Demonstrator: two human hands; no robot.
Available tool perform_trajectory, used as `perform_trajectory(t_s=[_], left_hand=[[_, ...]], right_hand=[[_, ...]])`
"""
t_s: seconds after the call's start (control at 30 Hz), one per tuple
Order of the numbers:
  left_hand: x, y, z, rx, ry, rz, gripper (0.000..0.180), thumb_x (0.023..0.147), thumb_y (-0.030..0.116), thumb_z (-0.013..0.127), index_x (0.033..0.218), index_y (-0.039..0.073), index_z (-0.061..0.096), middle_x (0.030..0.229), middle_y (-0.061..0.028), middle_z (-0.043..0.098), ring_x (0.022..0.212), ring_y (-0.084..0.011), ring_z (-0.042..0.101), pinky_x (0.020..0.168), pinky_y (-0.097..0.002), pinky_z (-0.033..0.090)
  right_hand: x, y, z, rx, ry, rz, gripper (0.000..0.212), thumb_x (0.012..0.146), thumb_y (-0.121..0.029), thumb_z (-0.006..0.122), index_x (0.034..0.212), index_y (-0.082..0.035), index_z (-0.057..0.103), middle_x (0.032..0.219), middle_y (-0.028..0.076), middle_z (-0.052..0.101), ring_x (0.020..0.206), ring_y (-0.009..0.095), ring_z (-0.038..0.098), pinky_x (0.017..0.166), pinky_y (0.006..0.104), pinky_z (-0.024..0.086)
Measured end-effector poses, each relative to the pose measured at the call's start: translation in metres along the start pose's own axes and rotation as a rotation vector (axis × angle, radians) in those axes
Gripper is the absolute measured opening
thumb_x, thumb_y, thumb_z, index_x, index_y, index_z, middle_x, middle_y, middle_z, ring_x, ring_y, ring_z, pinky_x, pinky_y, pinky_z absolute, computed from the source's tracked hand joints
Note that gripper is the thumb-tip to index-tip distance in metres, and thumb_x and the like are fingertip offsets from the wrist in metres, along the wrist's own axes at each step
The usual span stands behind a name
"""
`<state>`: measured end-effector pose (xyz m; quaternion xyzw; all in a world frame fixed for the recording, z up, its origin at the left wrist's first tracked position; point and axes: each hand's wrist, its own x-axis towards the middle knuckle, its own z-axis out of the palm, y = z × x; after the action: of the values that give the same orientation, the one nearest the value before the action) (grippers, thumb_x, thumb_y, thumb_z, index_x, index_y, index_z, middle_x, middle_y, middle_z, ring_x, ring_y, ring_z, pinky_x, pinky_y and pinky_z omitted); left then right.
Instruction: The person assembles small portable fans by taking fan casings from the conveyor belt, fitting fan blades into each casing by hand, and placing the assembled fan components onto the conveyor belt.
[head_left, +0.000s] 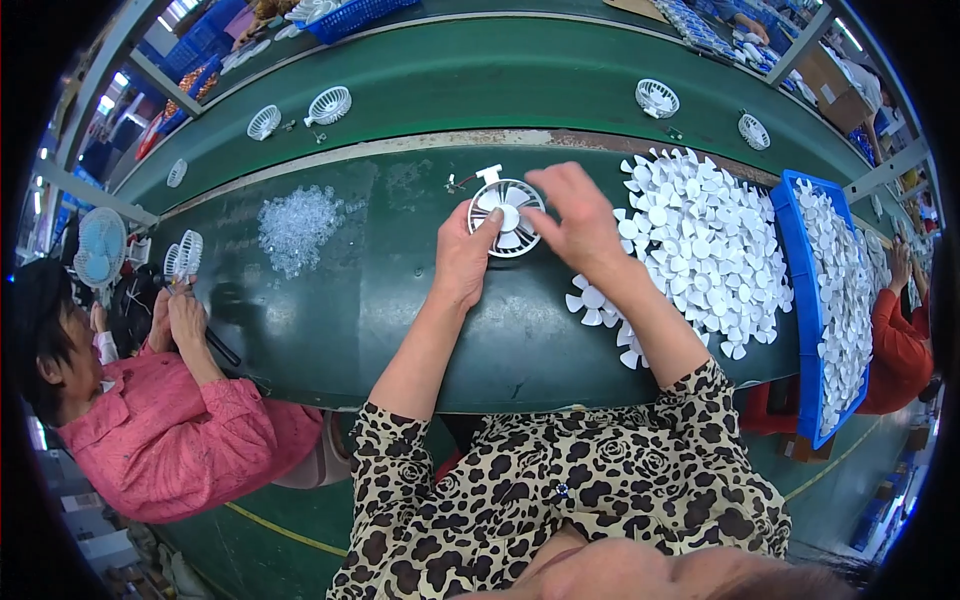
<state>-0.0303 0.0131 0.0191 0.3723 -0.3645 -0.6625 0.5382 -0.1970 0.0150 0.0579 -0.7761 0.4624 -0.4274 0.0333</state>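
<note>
Over the green work surface, my left hand grips a small round white fan housing by its left side, the thumb lying over the rim onto the blades. A white fan blade sits inside the slotted ring. From the housing's top sticks out a white stub, with thin wires beside it. My right hand hovers at the right edge of the housing, fingers apart and slightly blurred, with nothing seen in them. Just right of that hand spreads a big pile of loose white fan blades.
Small clear plastic pieces lie heaped at left. A blue crate full of fan blades stands at right. Beyond the table edge, a green conveyor carries several white housings. A co-worker in pink handles a housing at left.
</note>
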Motion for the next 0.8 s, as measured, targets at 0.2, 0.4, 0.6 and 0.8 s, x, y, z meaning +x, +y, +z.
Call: perform_trajectory(t_s=[0.2, 0.4, 0.6, 0.8], left_hand=[[-0.003, -0.005, 0.000, 0.360, -0.047, 0.154, 0.026, 0.087, 0.009, 0.061, 0.108, -0.005, 0.057, 0.093, -0.0083, 0.066, 0.081, -0.0107, 0.060, 0.073, -0.0266, 0.048], [0.002, -0.013, 0.002, 0.530, -0.048, 0.100, 0.026, 0.083, 0.010, 0.064, 0.104, -0.005, 0.059, 0.090, -0.0096, 0.066, 0.079, -0.0118, 0.060, 0.071, -0.0284, 0.049], [0.015, -0.007, 0.001, 0.347, 0.030, 0.046, 0.036, 0.090, 0.012, 0.059, 0.119, -0.006, 0.050, 0.095, -0.0098, 0.062, 0.084, -0.0157, 0.061, 0.074, -0.0271, 0.052], [0.004, -0.010, -0.007, 0.404, -0.067, 0.031, 0.028, 0.091, 0.010, 0.057, 0.114, -0.004, 0.053, 0.092, -0.0093, 0.064, 0.081, -0.0132, 0.061, 0.072, -0.0257, 0.051]], right_hand=[[0.001, 0.017, -0.002, 0.459, -0.533, 0.526, 0.034, 0.074, -0.019, 0.074, 0.095, 0.005, 0.063, 0.082, 0.010, 0.065, 0.076, 0.015, 0.058, 0.070, 0.0302, 0.047], [-0.010, 0.039, 0.007, 0.432, -0.611, 0.548, 0.034, 0.072, -0.023, 0.077, 0.088, 0.003, 0.063, 0.074, 0.007, 0.062, 0.073, 0.013, 0.056, 0.067, 0.0304, 0.046], [0.018, 0.091, -0.026, 0.644, -0.093, 0.889, 0.032, 0.081, -0.022, 0.071, 0.101, 0.003, 0.063, 0.081, 0.005, 0.065, 0.064, 0.010, 0.059, 0.055, 0.0223, 0.047], [-0.037, 0.028, -0.070, 0.199, -0.397, 0.568, 0.035, 0.079, -0.016, 0.070, 0.110, -0.002, 0.060, 0.093, 0.009, 0.065, 0.080, 0.015, 0.064, 0.068, 0.0292, 0.052]])
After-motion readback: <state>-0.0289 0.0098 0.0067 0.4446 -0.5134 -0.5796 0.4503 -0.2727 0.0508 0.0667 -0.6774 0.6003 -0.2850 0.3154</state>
